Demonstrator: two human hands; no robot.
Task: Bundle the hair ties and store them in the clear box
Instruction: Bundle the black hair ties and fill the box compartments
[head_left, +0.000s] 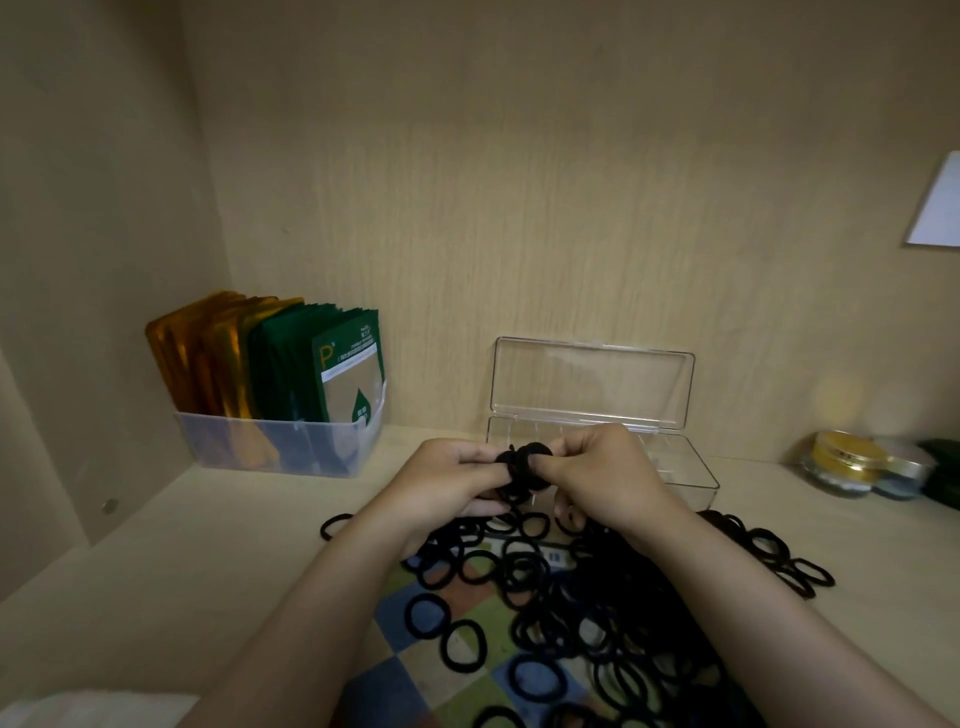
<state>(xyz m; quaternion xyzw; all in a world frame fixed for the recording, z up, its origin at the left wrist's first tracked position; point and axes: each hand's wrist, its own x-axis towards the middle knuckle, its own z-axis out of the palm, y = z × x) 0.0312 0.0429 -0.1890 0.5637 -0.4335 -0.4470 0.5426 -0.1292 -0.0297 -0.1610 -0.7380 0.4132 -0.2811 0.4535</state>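
Evidently the bundling step is in hand: the left hand (451, 480) and right hand (597, 470) pinch a wad of black hair ties (522, 465) between them, fingers closed on it, just before the open clear box (670, 467). Next the wad wants binding, then dropping into the box. Loose ties (571, 597) litter a checked cloth (415, 670) on the pale wooden shelf (208, 545), walled in wood, sachets in a bin (270, 447) at left

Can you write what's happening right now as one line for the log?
step: bundling | left hand + right hand: holding hair tie bundle | clear box: open, behind hands | loose hair ties: on shelf
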